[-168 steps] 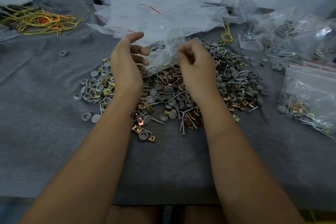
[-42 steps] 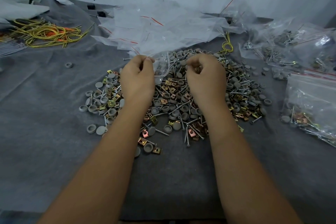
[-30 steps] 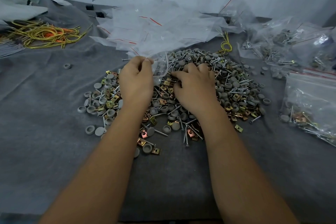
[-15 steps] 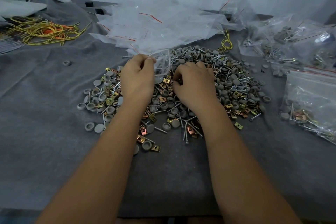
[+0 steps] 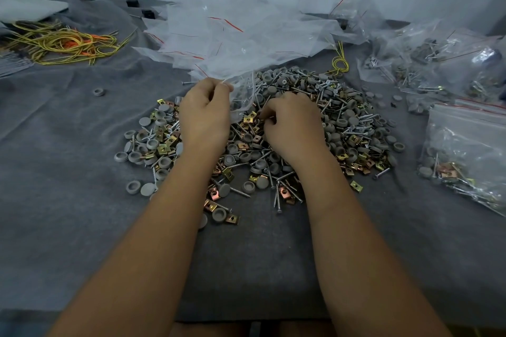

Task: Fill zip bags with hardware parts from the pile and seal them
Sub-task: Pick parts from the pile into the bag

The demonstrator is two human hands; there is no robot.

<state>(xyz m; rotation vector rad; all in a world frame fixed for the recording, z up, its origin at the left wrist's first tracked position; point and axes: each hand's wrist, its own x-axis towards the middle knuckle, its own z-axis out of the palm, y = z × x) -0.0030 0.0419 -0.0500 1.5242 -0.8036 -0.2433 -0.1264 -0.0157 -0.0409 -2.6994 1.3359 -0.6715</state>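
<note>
My left hand [image 5: 204,115] still pinches the bag [image 5: 242,96] by its mouth, held open just above the pile [image 5: 342,128]. Right hand [image 5: 291,128] was up at the bag's rim w/ the left a sec ago; now it's dropped onto the pile, fingers curled, pinching at brass clips [image 5: 250,120] beside the bag. Can't tell if it's actually got one yet. So: bag's open, filling's started. Nothing visible inside, seal not done.

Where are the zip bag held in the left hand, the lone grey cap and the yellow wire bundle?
zip bag [image 5: 241,96], head view, clear side.
lone grey cap [image 5: 98,91], head view, rim.
yellow wire bundle [image 5: 63,45], head view, tangled middle.
</note>
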